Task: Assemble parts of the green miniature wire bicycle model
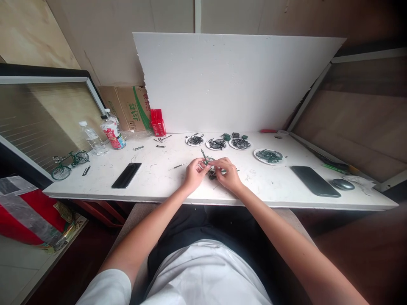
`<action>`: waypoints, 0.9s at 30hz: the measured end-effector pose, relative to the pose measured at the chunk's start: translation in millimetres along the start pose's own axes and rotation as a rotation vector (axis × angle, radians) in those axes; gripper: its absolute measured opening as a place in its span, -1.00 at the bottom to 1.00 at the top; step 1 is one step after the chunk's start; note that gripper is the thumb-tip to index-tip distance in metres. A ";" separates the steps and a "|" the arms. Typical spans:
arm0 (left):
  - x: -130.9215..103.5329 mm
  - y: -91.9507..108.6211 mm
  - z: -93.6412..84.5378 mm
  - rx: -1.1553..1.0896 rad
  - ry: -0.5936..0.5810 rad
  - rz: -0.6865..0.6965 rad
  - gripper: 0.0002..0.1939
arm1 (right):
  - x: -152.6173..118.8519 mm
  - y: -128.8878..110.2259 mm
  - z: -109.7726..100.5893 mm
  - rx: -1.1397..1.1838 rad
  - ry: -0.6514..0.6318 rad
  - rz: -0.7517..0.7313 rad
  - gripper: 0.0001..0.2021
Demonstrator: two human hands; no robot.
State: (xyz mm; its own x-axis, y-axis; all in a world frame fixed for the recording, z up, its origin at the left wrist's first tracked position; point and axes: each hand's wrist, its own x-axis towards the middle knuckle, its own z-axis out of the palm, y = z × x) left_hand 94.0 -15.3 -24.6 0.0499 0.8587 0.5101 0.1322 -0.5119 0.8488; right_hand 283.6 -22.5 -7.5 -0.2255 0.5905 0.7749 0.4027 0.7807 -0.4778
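Close together over the front middle of the table, my left hand and my right hand work on a small model bicycle. A thin dark green bicycle part sticks up from my left thumb and fingers, which are pinched on it. My right fingertips are closed at the same spot, on a small piece that they mostly cover. Dark wheel and frame parts show between and below the hands. A thin rod-like tool lies left of them. At the far left stands a green model bicycle.
White plates of small parts, one with wheels and one with green pieces, stand beyond my hands. A phone lies left; a dark flat case and a mouse lie right. Bottles and a red box stand back left.
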 end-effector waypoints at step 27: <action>-3.1 48.5 -19.1 0.334 0.001 0.353 -0.74 | -4.4 0.7 6.8 -0.046 0.097 0.108 -0.72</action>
State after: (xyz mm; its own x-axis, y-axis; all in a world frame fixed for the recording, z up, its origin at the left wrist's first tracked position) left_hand 81.3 -43.4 17.7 0.1485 0.6338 0.7591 0.4183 -0.7358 0.5325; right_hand 278.9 -23.1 -14.0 -0.0925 0.6464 0.7573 0.4605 0.7021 -0.5431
